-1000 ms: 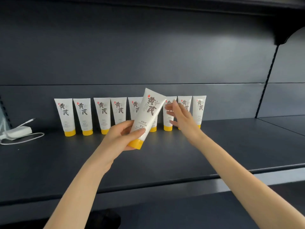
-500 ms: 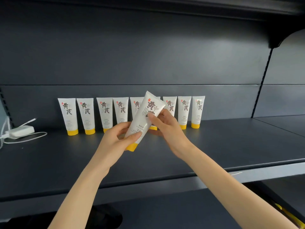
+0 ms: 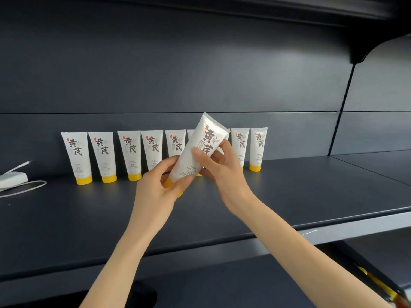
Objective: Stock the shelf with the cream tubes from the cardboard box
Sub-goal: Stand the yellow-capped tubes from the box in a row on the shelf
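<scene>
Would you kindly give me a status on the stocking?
Left hand, right hand both grip one cream tube, tilted, over shelf. Row of tubes stands behind. Charger far left, apart.

Left forearm (image 3: 124,247) and right forearm (image 3: 289,238), bare, raised from the lower edge and converging at centre; left grip (image 3: 159,187) curled round the capped lower end of one tilted cream tube (image 3: 205,132); right grip (image 3: 224,172), thumb across its front, fingers behind its middle.
</scene>
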A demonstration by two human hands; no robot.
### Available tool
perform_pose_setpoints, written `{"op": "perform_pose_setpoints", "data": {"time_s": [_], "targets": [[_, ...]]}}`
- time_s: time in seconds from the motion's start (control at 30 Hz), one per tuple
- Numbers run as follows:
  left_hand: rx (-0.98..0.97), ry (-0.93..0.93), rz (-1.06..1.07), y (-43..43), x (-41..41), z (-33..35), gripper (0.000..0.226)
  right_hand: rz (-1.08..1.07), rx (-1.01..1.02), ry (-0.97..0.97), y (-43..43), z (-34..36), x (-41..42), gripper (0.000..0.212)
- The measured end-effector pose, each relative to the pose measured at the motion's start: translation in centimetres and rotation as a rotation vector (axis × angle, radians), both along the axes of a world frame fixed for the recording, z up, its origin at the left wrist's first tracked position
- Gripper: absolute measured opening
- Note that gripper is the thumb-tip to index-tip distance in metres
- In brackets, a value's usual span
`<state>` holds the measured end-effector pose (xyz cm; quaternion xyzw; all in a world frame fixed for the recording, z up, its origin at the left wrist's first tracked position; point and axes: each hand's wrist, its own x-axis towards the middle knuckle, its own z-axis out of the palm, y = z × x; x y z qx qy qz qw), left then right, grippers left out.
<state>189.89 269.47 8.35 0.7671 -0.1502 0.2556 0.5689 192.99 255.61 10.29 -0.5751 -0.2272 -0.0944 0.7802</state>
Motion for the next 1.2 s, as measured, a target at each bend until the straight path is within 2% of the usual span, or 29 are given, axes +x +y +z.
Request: {"op": "perform_pose_setpoints", "data": {"time_s": [0.13,0.37,0.6,0.8,1.0,1.2], "targets": [[0.057,-0.031,0.087,-1.0,0.3,-0.2,0.037,-0.042,-0.001,0.008,-0.4,-0.2,0.4,0.038],[0.040,-0.007,0.031,-2.4,1.2,-0.6,0.031,-0.059,0.039,0.002,-1.5,-0.6,1.0,0.038],[0.105,0.007,0.075,-2.9,2.3,-0.9,0.035,-0.074,0.027,0.001,-2.1,-0.8,1.9,0.035],[0.043,-0.028,0.109,-1.7,2.3,-1.2,0.029,0.099,-0.063,-0.012,-1.8,-0.1,2.4,0.039],[0.079,-0.030,0.180,-0.2,2.1,-1.5,0.028,0.101,-0.157,-0.007,-0.2,0.3,3.0,0.039],[0.159,-0.003,0.340,2.4,0.8,-1.7,0.042,0.166,-0.163,-0.021,3.1,0.6,3.1,0.032]]}}
